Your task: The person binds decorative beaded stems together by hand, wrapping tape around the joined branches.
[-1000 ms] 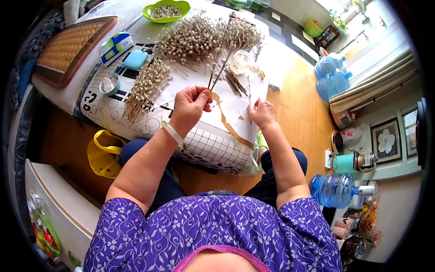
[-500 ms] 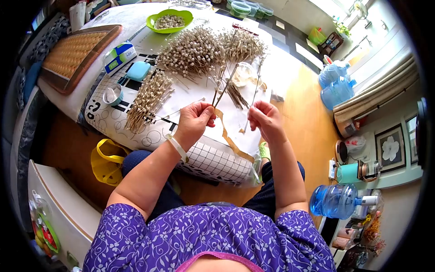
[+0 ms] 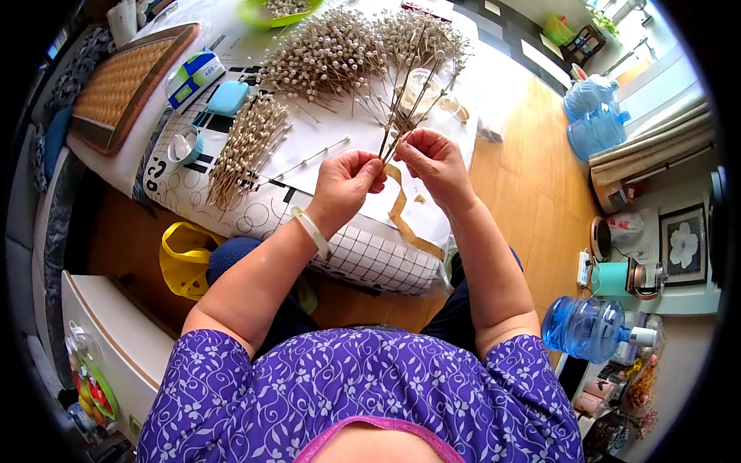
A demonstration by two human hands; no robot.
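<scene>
Head view: both hands meet above the near part of the table [image 3: 340, 127], a little to the right of its middle. The left hand [image 3: 351, 185] is clamped, with thumb and forefinger, on the lower ends of a few thin dry stems [image 3: 397, 106], which stand up and spread toward the far edge. The right hand [image 3: 436, 166] is just beside it; its thumb and forefinger are closed on one more stem [image 3: 429, 110], which leans toward the right edge. Whether the two hands touch each other, I cannot tell. From near the left fingertips a tan strip [image 3: 397, 208] goes down toward the near right corner. On the left wrist there is a pale bracelet [image 3: 310, 231].

Toward the far edge lies a big heap of stems with round pale heads [image 3: 324, 58], and next to it, nearer to the right edge, a second heap [image 3: 421, 35]. A green bowl [image 3: 258, 17], partly cut off and blurred, is at the far side. On the left part there are a smaller bundle [image 3: 247, 147], a light blue box [image 3: 228, 97], a round cup [image 3: 185, 147] and a blue-green packet [image 3: 195, 79]. One single stem [image 3: 312, 157] lies between the smaller bundle and the left hand.
</scene>
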